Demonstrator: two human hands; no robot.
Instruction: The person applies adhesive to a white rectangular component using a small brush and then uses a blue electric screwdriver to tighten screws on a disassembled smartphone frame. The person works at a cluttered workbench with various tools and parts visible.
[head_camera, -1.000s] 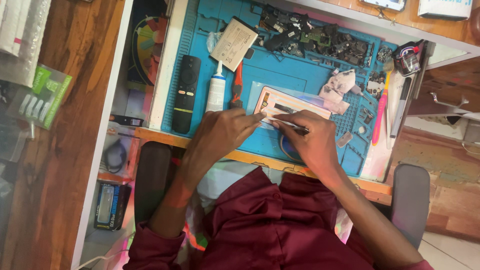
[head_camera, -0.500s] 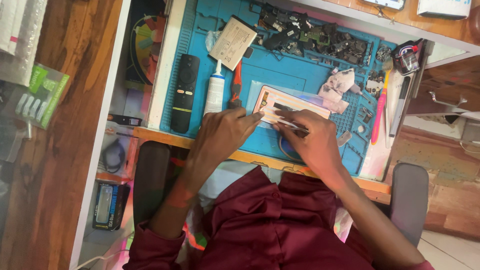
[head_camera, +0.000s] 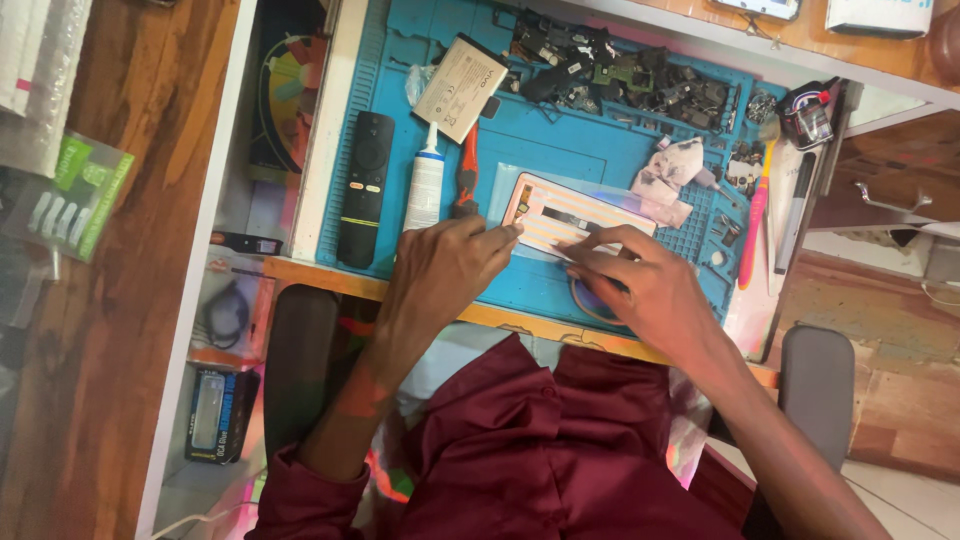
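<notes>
Between both hands' fingers (head_camera: 600, 240), phone panel (head_camera: 570, 213).

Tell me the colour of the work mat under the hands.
The work mat is bright blue, seen in the head view, the only view here.

Single head-worn camera, looking almost straight down from above the seated person, near enough that both hands fill mid-frame, blue work mat (head_camera: 560, 150) on the table (head_camera: 330, 110) ahead, wooden floor (head_camera: 130, 300) along the left edge
</notes>
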